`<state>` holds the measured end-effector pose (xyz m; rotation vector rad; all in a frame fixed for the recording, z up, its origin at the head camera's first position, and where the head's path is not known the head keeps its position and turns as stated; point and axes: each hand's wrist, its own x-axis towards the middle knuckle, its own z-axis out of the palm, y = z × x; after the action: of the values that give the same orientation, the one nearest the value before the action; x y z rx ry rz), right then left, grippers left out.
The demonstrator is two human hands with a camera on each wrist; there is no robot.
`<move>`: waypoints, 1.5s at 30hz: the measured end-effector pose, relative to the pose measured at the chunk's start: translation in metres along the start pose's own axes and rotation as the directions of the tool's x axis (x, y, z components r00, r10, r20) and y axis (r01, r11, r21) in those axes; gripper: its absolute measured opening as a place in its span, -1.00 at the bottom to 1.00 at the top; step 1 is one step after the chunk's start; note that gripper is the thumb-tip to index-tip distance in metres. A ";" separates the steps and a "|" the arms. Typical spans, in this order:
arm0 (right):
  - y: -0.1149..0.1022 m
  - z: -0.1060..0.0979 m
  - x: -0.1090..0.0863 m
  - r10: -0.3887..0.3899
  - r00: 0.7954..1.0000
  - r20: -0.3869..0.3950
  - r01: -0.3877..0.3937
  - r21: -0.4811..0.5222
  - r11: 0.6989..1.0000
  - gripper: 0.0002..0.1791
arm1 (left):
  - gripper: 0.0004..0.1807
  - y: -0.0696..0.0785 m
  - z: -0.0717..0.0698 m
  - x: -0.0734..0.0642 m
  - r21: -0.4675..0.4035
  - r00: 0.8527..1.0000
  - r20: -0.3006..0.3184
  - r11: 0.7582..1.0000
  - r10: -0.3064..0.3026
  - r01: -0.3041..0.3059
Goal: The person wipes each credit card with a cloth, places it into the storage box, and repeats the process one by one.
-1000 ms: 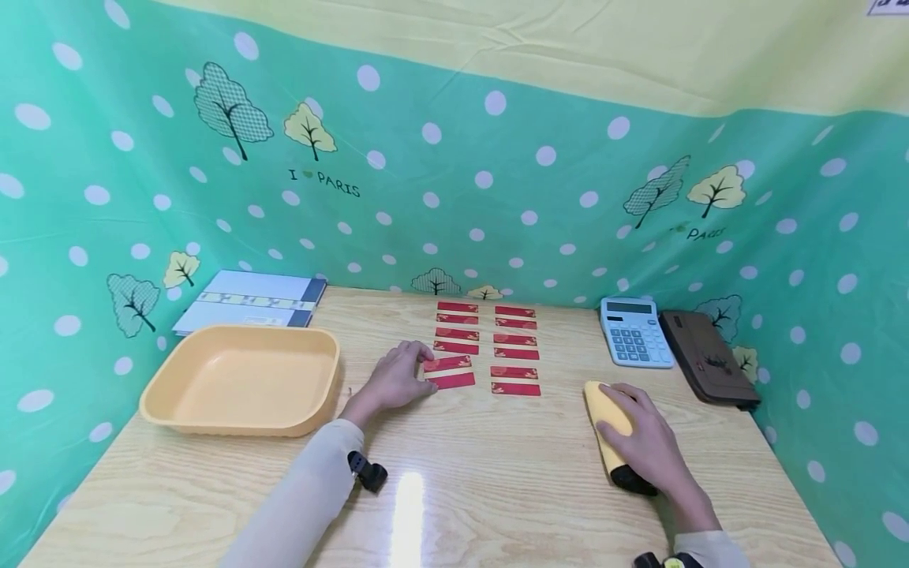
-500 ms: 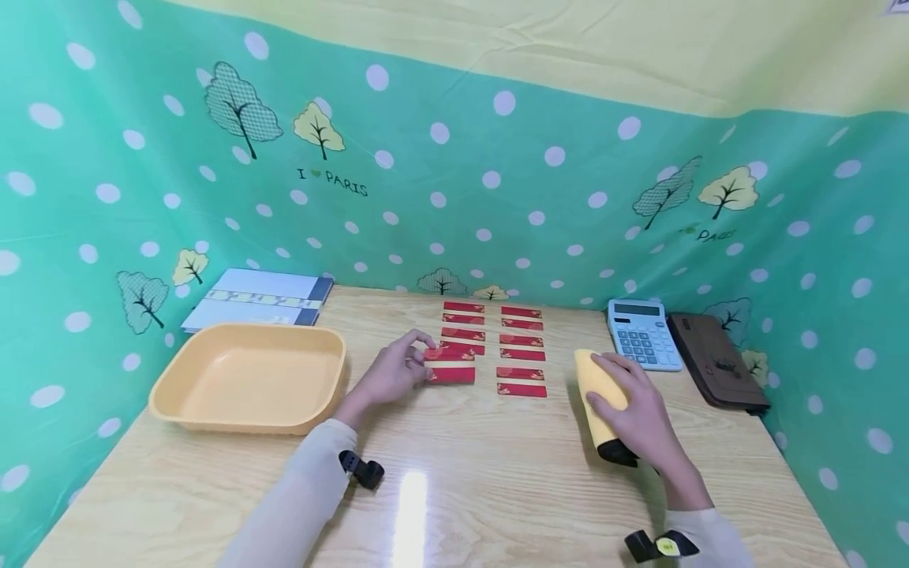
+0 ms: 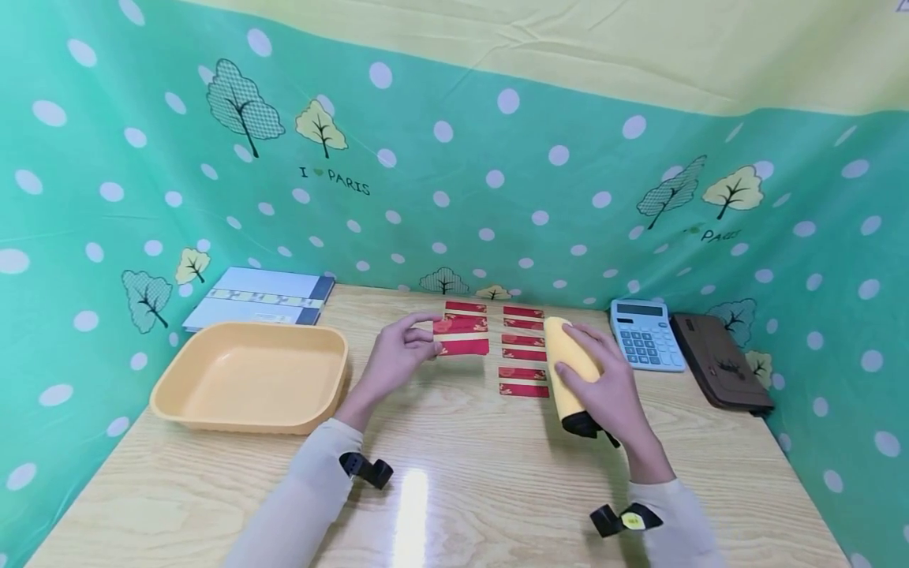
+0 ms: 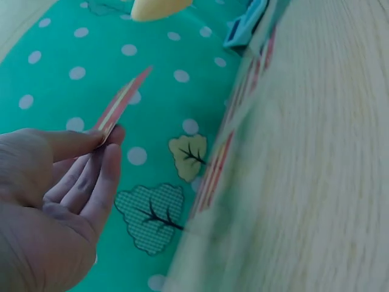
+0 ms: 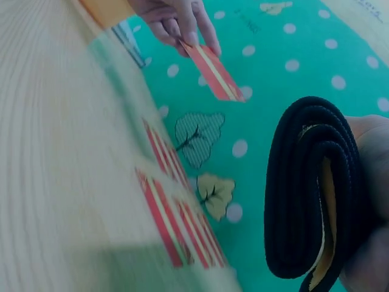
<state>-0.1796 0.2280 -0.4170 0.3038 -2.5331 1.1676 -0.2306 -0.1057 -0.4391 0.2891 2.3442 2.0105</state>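
Note:
My left hand (image 3: 398, 355) pinches a red card (image 3: 461, 347) with a cream stripe between thumb and fingers. It is raised above the table, and its edge faces the left wrist view. Behind it, the left column of similar cards is partly hidden. On the right, my right hand (image 3: 604, 386) grips a folded yellow bundle (image 3: 568, 355) with a black end, tilted and lifted off the table. Its layered dark fabric end (image 5: 310, 194) fills much of the right wrist view. Between the hands lies a column of red cards (image 3: 524, 390), partly beside the bundle's edge.
An orange-beige plastic basin (image 3: 248, 422) stands at the left, with a blue-white folder (image 3: 256, 288) behind it. At the back right are a light blue calculator (image 3: 642, 335) and a brown zip case (image 3: 717, 363). A green dotted curtain (image 3: 398, 189) borders the table.
My left hand has picked up the nearest card of the left column and moved it up and away from me. My right hand has lifted the yellow bundle and carried it leftward.

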 end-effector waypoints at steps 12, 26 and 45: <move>-0.031 0.011 0.001 -0.005 0.998 -0.068 0.012 0.101 0.995 -0.31 | -0.45 0.018 0.012 -0.004 -0.103 0.999 0.024 0.994 0.032 -0.030; -0.044 0.026 -0.008 -0.111 0.993 -0.048 0.117 0.129 0.985 -0.31 | -0.45 0.026 0.024 -0.010 -0.140 0.998 0.048 0.989 0.051 -0.043; -0.040 0.043 -0.007 -0.159 0.987 0.001 0.158 0.081 0.984 -0.32 | -0.48 0.028 0.045 -0.017 -0.186 0.997 0.007 0.979 0.080 -0.077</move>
<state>-0.1691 0.1699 -0.4182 0.5207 -2.4215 1.2098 -0.2040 -0.0604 -0.4202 0.3911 2.1481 2.2357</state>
